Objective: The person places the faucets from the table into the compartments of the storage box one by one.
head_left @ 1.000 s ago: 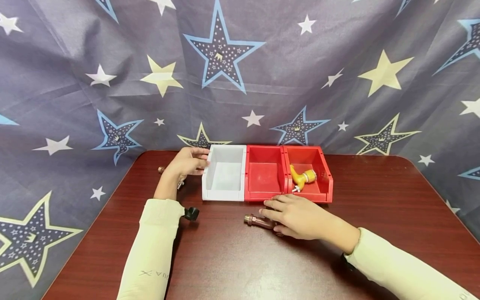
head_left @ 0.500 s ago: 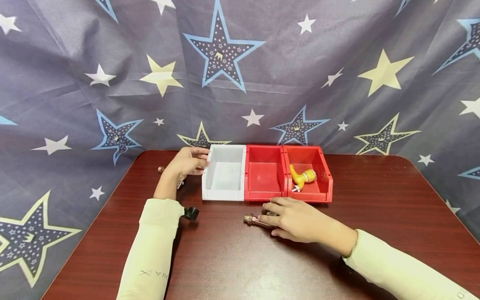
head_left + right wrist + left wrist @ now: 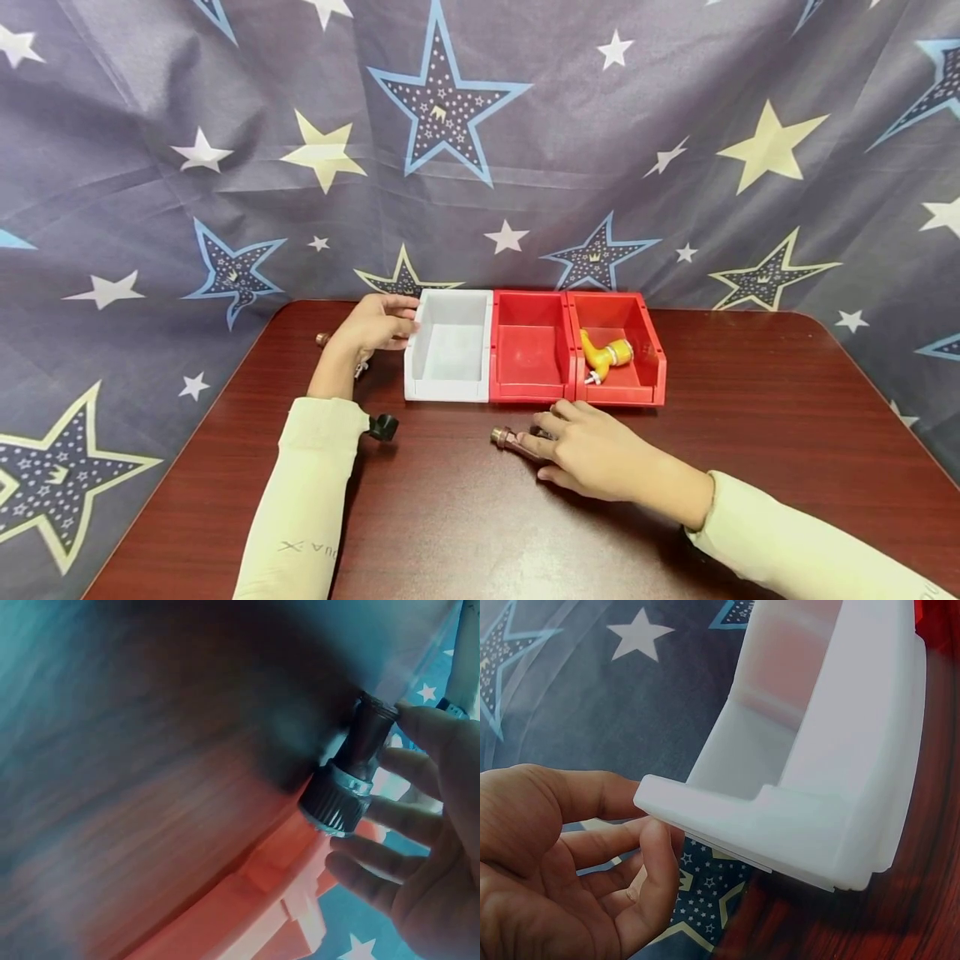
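At the left side of the white bin (image 3: 452, 389), my left hand (image 3: 367, 325) touches the outer wall with its fingertips, lightly spread. The left wrist view has a thumb and finger (image 3: 604, 796) right at the bin's corner. In front of the red bins my right hand (image 3: 592, 450) holds a brown pipe fitting (image 3: 506, 437) with a brass end, close over the table. The hand covers much of it. Seen from the right wrist, the fitting (image 3: 337, 791) shows a ribbed collar and a threaded end by the fingertips.
A middle red bin (image 3: 531, 350) and a right red bin (image 3: 652, 367) adjoin the white one. Inside the right bin lies a yellow tap-like piece (image 3: 606, 357). Behind my left wrist a small brown end (image 3: 322, 339) shows. A star-patterned cloth (image 3: 450, 208) hangs behind the table.
My right hand has drawn slightly back from the bins, and the brown fitting has turned a little under its fingers. The left hand stays at the white bin.
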A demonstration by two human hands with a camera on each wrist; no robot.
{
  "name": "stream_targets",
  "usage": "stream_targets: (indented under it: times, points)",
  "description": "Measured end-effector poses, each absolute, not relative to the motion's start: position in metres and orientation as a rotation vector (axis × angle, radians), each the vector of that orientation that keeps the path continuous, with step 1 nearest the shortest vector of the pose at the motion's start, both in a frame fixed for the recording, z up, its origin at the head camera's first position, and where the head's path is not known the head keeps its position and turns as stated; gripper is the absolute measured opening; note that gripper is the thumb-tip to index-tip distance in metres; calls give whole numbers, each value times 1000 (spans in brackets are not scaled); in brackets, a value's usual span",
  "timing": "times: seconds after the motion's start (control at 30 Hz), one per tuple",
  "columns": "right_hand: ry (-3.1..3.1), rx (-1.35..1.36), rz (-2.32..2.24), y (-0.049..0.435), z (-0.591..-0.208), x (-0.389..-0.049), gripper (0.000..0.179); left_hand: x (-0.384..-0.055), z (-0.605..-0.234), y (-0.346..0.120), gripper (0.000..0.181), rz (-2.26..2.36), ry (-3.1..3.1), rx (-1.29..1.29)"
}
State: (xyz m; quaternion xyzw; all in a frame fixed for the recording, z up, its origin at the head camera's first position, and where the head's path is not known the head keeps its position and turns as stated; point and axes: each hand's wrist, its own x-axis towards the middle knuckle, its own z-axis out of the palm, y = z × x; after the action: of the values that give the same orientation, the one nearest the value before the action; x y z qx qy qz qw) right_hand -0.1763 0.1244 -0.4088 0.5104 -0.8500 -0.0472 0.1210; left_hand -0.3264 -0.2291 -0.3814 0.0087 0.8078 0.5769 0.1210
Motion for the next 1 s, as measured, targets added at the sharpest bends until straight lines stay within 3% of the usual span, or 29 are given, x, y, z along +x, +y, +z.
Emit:
stream_targets:
  times: [0.43,0.73,1.0]
  points:
    - [-2503,1563,-143,132,-399,-179,53,-326,-381,-228,55,1683,2355,28]
    - [-2354,1676,-108,138,-404,-190,35,-326,-383,-229,55,1680,2357,27]
    - [-2347,1636,-101,138,-406,-189,35,-325,-381,-228,55,1699,2348,23]
